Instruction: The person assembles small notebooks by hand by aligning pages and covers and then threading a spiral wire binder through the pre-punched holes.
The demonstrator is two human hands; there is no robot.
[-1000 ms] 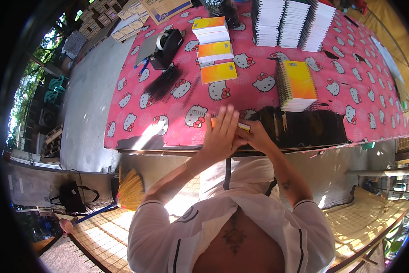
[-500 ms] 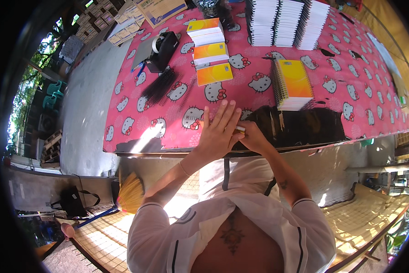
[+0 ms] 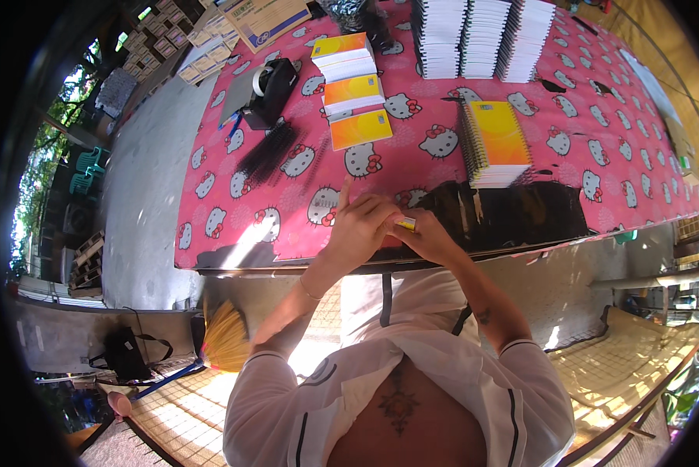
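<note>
Close to the near table edge, my left hand [image 3: 357, 231] has its fingers curled in beside my right hand, with one finger pointing away from me. What the left fingers hold, if anything, is hidden. My right hand [image 3: 427, 237] is closed on a small yellow-and-white thing [image 3: 406, 223]; only a corner shows between the hands. Beyond them, stacks of unbound yellow-orange booklets [image 3: 362, 129] stand in a row. Several black spiral binding coils [image 3: 265, 156] lie in a bunch to the left. A stack of spiral-bound notebooks [image 3: 499, 140] stands to the right.
A black tape dispenser [image 3: 272, 93] stands at the left of the pink patterned table cover [image 3: 412, 167]. Tall notebook piles [image 3: 482, 39] and a cardboard box [image 3: 264, 19] are at the back. Black tape [image 3: 521, 214] covers the near edge. A broom [image 3: 225, 338] is below left.
My left hand, spread flat before, has curled its fingers in toward my right hand and lowered slightly. My right hand stays closed in about the same place.
</note>
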